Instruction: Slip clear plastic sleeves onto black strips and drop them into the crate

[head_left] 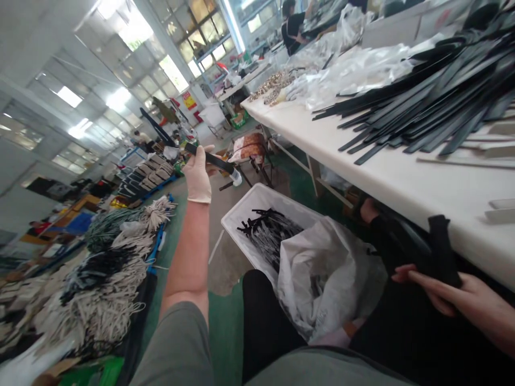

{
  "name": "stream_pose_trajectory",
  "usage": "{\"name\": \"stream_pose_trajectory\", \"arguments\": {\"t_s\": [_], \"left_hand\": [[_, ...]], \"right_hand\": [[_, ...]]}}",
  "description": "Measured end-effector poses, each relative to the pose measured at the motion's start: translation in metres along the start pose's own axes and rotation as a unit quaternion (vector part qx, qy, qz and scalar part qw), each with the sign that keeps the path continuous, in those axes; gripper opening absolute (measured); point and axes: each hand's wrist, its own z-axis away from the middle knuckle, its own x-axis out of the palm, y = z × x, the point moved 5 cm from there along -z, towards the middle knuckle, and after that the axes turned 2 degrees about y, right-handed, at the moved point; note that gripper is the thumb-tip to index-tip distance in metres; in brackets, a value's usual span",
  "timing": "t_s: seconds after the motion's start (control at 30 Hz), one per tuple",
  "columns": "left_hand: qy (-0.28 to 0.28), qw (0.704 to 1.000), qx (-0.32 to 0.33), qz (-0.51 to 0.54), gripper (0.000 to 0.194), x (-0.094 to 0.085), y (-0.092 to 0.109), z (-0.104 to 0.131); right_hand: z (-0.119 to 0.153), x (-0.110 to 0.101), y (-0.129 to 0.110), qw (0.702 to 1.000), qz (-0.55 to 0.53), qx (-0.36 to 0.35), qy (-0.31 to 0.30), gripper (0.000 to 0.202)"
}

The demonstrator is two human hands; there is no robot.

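Observation:
My left hand (197, 174), in a pale glove, is raised at centre left with its fingers closed round a dark flat strip (219, 162). The strip slants down to the right and has a whitish, translucent piece (236, 177) at its lower end. Below stands a white bin (241, 210) with many black strips (269, 230) in it, some in clear wrapping. A crumpled white sack (338, 257) lies over its near end. I cannot make out my right hand; a small patch of skin colour (353, 326) by the sack's lower edge is unclear.
On the right, a white table (289, 120) bears piled black strips (406, 118). Below its edge another person's bare hands (450, 292) hold a black piece (440, 252). Pale and dark cord bundles (108, 289) lie at left. A person (292, 29) works farther back.

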Motion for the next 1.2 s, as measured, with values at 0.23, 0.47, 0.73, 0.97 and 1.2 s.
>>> {"name": "stream_pose_trajectory", "arguments": {"t_s": [0.23, 0.47, 0.73, 0.97, 1.2], "left_hand": [[-0.009, 0.996, 0.081, -0.046, 0.030, -0.007, 0.051, 0.042], [-0.110, 0.976, 0.186, -0.030, 0.032, 0.014, 0.099, 0.096], [-0.145, 0.984, 0.099, 0.012, 0.028, 0.040, 0.083, 0.121], [-0.134, 0.990, 0.046, -0.001, 0.022, 0.038, 0.070, 0.122], [-0.113, 0.993, 0.028, -0.021, 0.025, 0.010, 0.044, 0.085]], "right_hand": [[-0.025, 0.063, -0.108, 0.958, -0.241, -0.008, -0.152, 0.056], [-0.019, 0.134, -0.189, 0.923, -0.288, -0.080, -0.242, 0.061], [0.018, 0.130, -0.205, 0.889, -0.306, -0.100, -0.326, 0.039], [0.030, 0.129, -0.193, 0.899, -0.225, -0.118, -0.357, 0.034], [0.023, 0.143, -0.152, 0.922, -0.190, -0.055, -0.332, 0.037]]}}
